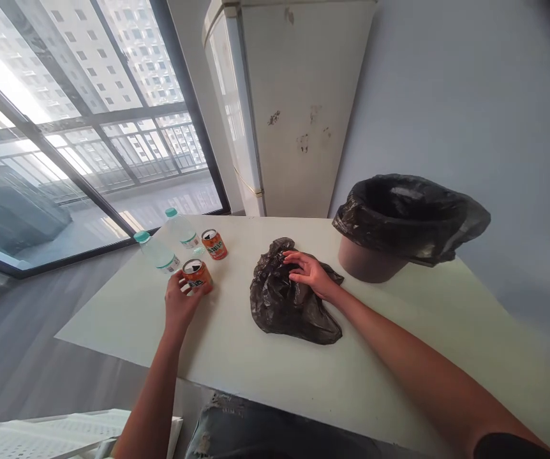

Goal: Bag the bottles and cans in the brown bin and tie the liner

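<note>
My left hand (182, 303) is wrapped around the side of an orange soda can (197, 274), which stands upright on the table with its top opened. A second orange can (214, 245) stands just behind it. To the left are two clear plastic bottles with teal caps, the nearer bottle (156, 253) and the farther bottle (182, 229). My right hand (314, 275) hovers over or lightly touches a crumpled black plastic bag (279, 306). Its fingers are outstretched and hold nothing I can see.
A bin (368, 258) lined with a black bag stands at the table's right side. The pale table (227, 344) reaches toward a white refrigerator (298, 127) at the back. A dark seat (275, 427) is at the near edge, and a glass door is on the left.
</note>
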Action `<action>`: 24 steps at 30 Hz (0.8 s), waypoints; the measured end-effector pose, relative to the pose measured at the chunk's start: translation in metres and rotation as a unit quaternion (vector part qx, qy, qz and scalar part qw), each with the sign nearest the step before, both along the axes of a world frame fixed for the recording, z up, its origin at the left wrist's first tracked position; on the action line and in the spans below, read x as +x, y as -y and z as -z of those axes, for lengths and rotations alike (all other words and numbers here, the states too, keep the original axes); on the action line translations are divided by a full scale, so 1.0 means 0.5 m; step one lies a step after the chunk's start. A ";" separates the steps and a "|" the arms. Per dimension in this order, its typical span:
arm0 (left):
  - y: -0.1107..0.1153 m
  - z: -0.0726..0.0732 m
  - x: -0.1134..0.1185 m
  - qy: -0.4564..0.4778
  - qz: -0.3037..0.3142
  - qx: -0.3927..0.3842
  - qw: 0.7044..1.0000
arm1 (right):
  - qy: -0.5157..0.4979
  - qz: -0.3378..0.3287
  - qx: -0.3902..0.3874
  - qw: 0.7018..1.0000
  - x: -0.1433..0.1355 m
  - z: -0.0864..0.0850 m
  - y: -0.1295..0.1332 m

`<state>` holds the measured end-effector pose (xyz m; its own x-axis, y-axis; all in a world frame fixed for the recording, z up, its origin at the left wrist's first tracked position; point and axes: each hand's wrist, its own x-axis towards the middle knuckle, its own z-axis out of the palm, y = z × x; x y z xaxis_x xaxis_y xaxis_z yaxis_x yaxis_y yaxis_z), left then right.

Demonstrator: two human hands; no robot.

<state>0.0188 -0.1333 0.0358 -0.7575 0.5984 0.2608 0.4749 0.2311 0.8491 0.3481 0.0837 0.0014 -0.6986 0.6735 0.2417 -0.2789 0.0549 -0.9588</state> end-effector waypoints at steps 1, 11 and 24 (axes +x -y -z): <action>0.005 0.004 -0.006 0.007 -0.013 -0.001 1.000 | 0.000 -0.002 0.002 1.000 0.000 0.001 -0.001; -0.012 -0.003 -0.007 -0.112 -0.072 0.001 0.991 | 0.022 -0.034 0.026 0.999 0.002 -0.006 0.000; -0.253 -0.022 0.225 -0.007 0.333 -0.107 0.937 | 0.123 -0.100 0.085 0.984 0.005 -0.020 0.009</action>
